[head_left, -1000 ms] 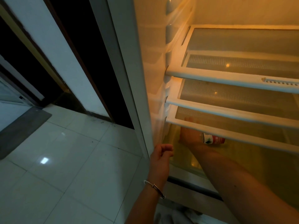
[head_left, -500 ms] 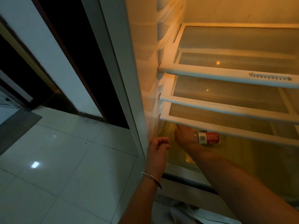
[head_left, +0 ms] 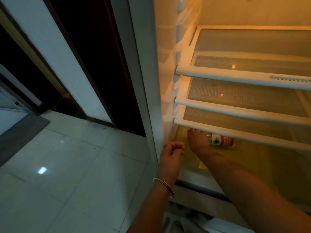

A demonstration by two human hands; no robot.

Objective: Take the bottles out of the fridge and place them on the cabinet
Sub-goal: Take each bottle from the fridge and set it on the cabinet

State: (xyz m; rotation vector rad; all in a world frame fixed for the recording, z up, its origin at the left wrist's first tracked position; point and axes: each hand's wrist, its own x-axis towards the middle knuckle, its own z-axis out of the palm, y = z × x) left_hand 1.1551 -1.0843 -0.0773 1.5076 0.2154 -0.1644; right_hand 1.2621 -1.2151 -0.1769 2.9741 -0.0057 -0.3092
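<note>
Hardly budged: your right grip clamps the red-labelled glass bottle by its neck, body lying rightward; left grip loose, empty.

floor tiles: glossy | shelves: white plastic rims, dotted glass | bracelet: shiny metal

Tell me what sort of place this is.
Probably a room in a home: an open fridge with shelves, a tiled floor and a dark doorway beside it. The right hand grips a bottle inside.
</note>
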